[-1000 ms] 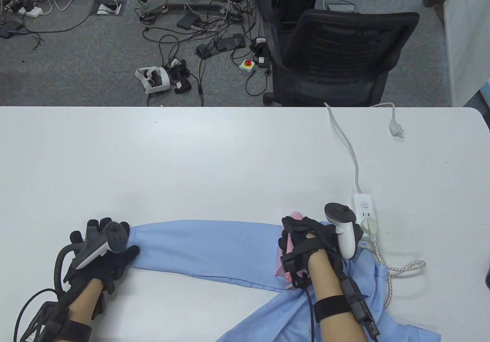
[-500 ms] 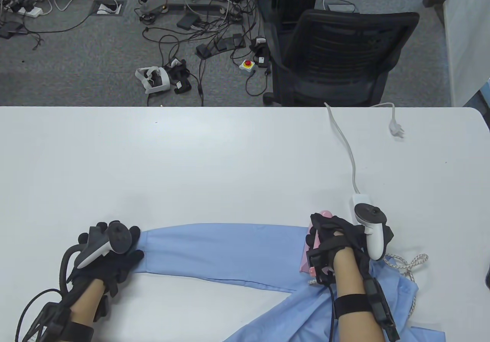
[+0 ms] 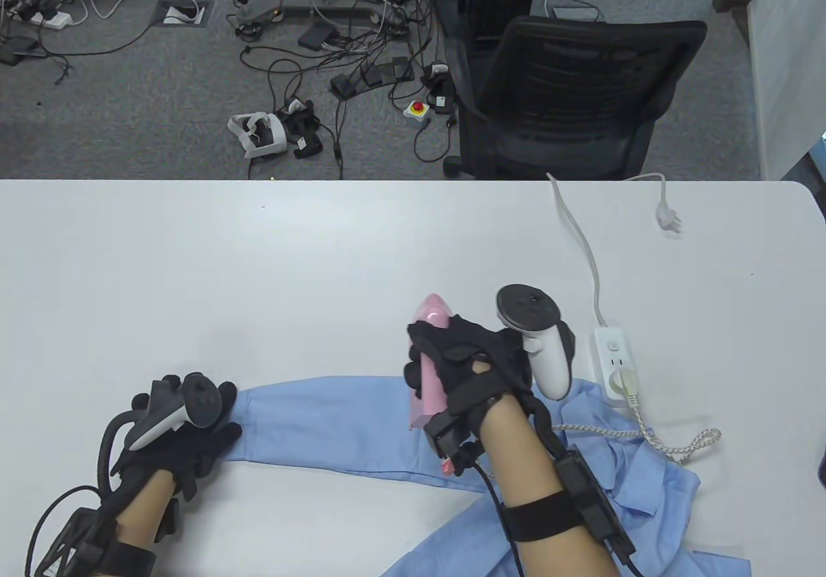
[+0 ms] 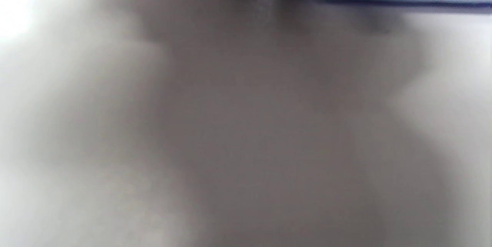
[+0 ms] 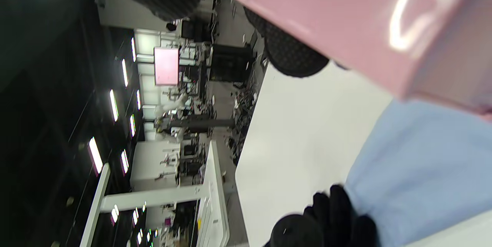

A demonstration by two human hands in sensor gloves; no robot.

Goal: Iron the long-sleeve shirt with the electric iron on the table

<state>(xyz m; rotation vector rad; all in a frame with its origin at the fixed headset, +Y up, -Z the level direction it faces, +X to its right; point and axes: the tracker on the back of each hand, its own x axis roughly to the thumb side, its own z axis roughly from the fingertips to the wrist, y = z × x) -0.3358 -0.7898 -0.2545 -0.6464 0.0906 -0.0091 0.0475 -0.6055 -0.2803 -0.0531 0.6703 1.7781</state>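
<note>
Along the near edge of the counter (image 3: pixel 322 248) a pale blue long-sleeve shirt (image 3: pixel 361 422) lies with one sleeve stretched toward the left. At the cuff, the left hand (image 3: pixel 187 435) presses down with flat fingers. Curled round the handle of a glossy pink iron (image 3: pixel 429 364), the right hand (image 3: pixel 477 370) holds it over the sleeve's upper part, nose toward the far edge. I judge that the braided cord (image 3: pixel 652 438), running over bunched cloth to the white power strip (image 3: pixel 616 361), could snag and drag the thin fabric into fresh creases. Lingering might scorch it.
</note>
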